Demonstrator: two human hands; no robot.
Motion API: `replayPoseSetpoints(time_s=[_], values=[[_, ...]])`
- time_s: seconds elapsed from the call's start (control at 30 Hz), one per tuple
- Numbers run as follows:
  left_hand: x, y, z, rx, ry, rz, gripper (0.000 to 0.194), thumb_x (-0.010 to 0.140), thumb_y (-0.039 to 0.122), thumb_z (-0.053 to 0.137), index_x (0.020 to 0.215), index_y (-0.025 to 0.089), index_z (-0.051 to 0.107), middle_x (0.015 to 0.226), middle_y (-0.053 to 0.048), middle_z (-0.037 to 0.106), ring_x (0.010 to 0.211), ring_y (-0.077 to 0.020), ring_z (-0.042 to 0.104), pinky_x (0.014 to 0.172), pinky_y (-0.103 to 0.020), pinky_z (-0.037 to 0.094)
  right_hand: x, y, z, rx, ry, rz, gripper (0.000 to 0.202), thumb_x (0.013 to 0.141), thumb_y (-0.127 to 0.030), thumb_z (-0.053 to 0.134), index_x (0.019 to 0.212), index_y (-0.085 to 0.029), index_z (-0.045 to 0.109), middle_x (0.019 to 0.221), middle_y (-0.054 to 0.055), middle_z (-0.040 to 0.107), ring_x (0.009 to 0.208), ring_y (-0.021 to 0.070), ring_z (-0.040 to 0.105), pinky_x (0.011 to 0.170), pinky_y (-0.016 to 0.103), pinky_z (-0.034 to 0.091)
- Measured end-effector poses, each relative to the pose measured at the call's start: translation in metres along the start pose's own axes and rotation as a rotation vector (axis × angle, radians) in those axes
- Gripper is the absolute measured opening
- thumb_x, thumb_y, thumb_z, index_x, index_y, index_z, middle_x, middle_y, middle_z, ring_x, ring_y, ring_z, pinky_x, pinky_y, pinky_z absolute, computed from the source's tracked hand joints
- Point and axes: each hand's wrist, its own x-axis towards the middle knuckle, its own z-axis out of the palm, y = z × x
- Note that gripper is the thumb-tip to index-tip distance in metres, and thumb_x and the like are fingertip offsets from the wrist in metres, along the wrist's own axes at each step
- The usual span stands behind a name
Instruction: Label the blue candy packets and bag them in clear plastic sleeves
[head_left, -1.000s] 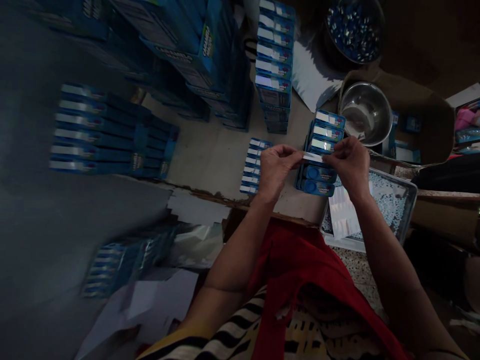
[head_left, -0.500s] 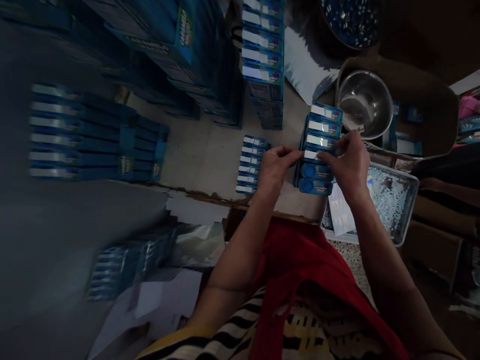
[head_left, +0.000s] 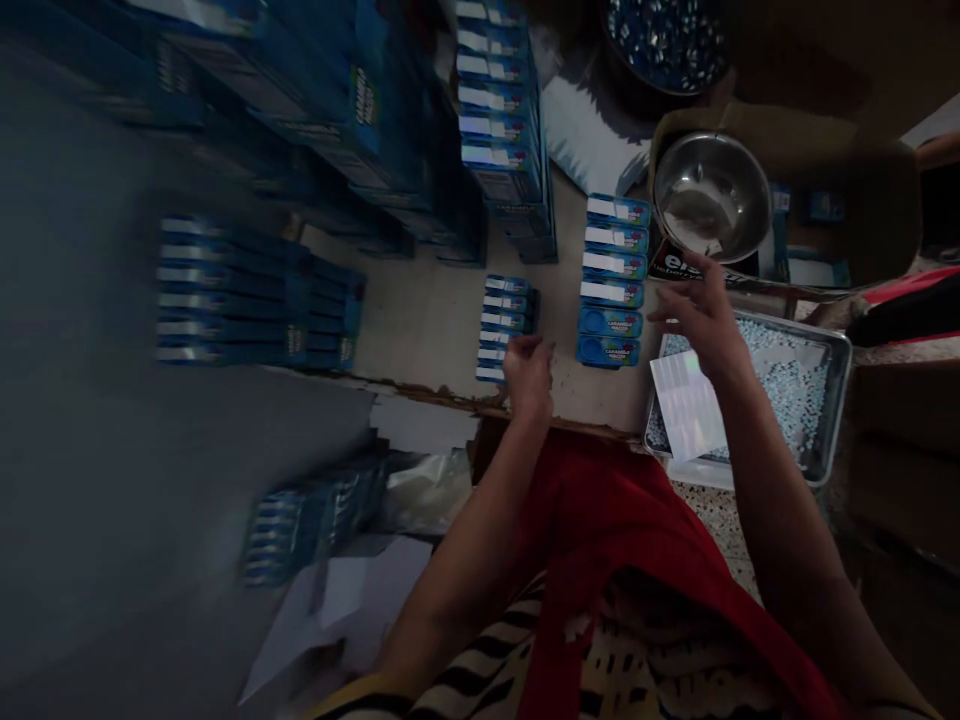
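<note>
On the pale, worn desk (head_left: 420, 320), 6 blue, oblong boxes (head_left: 615, 268) lay side by side with their tops up, perhaps so each top was easy to reach. 4 tops had white, shiny strips (head_left: 602, 237), and 2 did not. The right hand (head_left: 701, 315) was just beside these boxes, its fingers spread and holding nothing. The left hand (head_left: 529, 375) was at another row of white-topped blue boxes (head_left: 504, 318), fingers curled; I could not tell if they pinched anything. A white, shiny flat sheet (head_left: 686, 405) lay on the silvery, oblong tray (head_left: 841, 400), maybe to keep it close to the right hand.
</note>
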Motion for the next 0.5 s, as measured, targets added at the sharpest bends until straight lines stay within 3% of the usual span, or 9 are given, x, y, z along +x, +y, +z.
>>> replayPoseSetpoints(time_s=[0.07,0.13,0.2,0.27,0.33,0.4,0.5], values=[[-0.033,-0.032,-0.011,0.173,0.056,-0.026,0.023,0.082,0.038,0.056,0.1,0.026,0.049,0.091,0.0,0.063,0.085,-0.017,0.066,0.077,-0.029,0.052,-0.017,0.027,-0.034,0.039,0.09,0.032,0.056,0.085,-0.049,0.076,0.133,-0.034,0.051,0.103,-0.003,0.071,0.076,0.0162,0.071,0.067,0.029,0.055],[-0.071,-0.06,-0.01,0.267,-0.055,-0.055,0.018,0.08,0.03,0.059,0.095,0.025,0.053,0.092,-0.002,0.067,0.089,-0.0199,0.068,0.083,-0.033,0.054,-0.044,0.067,-0.069,-0.02,0.162,0.119,0.054,0.08,-0.049,0.076,0.126,-0.03,0.056,0.094,-0.005,0.071,0.072,0.015,0.069,0.064,0.027,0.052],[-0.104,-0.077,0.006,0.312,-0.255,-0.077,0.013,0.079,0.026,0.066,0.09,0.024,0.059,0.088,-0.003,0.07,0.086,-0.0226,0.07,0.084,-0.036,0.056,-0.079,0.109,-0.099,-0.156,0.169,0.275,0.048,0.075,-0.049,0.077,0.113,-0.025,0.061,0.08,-0.006,0.068,0.067,0.0153,0.067,0.061,0.026,0.049],[-0.121,-0.082,0.036,0.335,-0.43,-0.073,0.013,0.08,0.023,0.072,0.091,0.024,0.065,0.093,-0.005,0.075,0.092,-0.0252,0.073,0.09,-0.038,0.058,-0.118,0.146,-0.118,-0.275,0.14,0.406,0.041,0.072,-0.048,0.079,0.099,-0.023,0.062,0.068,-0.008,0.064,0.06,0.0157,0.062,0.058,0.026,0.045],[-0.121,-0.077,0.075,0.414,-0.512,0.05,0.017,0.086,0.022,0.073,0.102,0.025,0.069,0.113,-0.009,0.077,0.114,-0.0287,0.071,0.106,-0.04,0.054,-0.154,0.17,-0.125,-0.315,0.122,0.45,0.034,0.071,-0.047,0.081,0.09,-0.025,0.062,0.064,-0.007,0.063,0.055,0.0158,0.058,0.056,0.027,0.042],[-0.106,-0.066,0.116,0.584,-0.517,0.283,0.027,0.094,0.021,0.067,0.121,0.022,0.068,0.135,-0.015,0.071,0.134,-0.032,0.061,0.118,-0.043,0.046,-0.18,0.184,-0.122,-0.319,0.111,0.438,0.028,0.073,-0.045,0.082,0.083,-0.028,0.062,0.063,-0.006,0.062,0.054,0.0161,0.057,0.055,0.029,0.041],[-0.068,-0.051,0.168,0.844,-0.502,0.468,0.038,0.101,0.023,0.063,0.138,0.017,0.064,0.146,-0.02,0.063,0.141,-0.0369,0.052,0.12,-0.048,0.039,-0.203,0.194,-0.111,-0.335,0.082,0.39,0.027,0.077,-0.047,0.083,0.077,-0.032,0.06,0.059,-0.005,0.057,0.053,0.0179,0.055,0.054,0.032,0.04]])
